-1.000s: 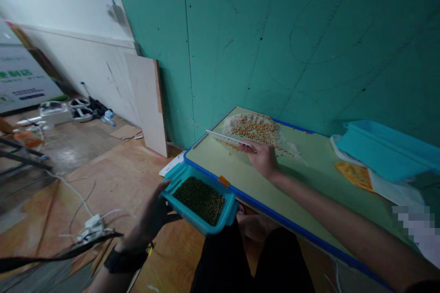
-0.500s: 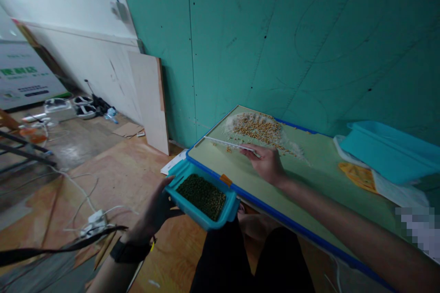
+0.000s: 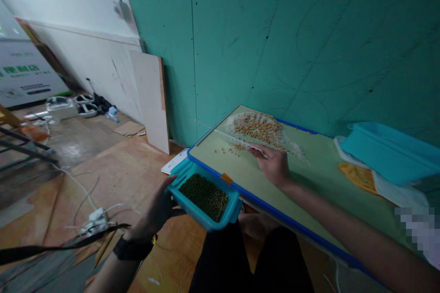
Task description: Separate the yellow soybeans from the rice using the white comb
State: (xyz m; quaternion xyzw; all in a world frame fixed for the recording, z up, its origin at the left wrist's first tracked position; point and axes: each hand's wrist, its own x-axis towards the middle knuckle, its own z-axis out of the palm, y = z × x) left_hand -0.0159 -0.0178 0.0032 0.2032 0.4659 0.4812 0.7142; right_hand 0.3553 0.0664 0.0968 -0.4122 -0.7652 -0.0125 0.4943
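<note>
My left hand (image 3: pixel 158 208) grips a teal tray (image 3: pixel 229 213) filled with small green beans (image 3: pixel 205 196), held just below the near edge of a green board. My right hand (image 3: pixel 273 164) is closed round a thin white strip (image 3: pixel 237 140) that lies flat on the green board (image 3: pixel 240 171). A pile of yellow beans mixed with white grains (image 3: pixel 259 129) sits at the board's far corner, just beyond the strip. A few loose yellow beans (image 3: pixel 228 150) lie on the near side of the strip.
A teal bin (image 3: pixel 388 151) rests on white and orange sheets at the board's right. A teal wall stands behind. A plank leans on the wall at left. Cables and a power strip (image 3: pixel 92 221) lie on the wooden floor.
My right hand has slid the white strip to the right along the board, leaving a few yellow beans behind it. The tray in my left hand has stayed nearly in place.
</note>
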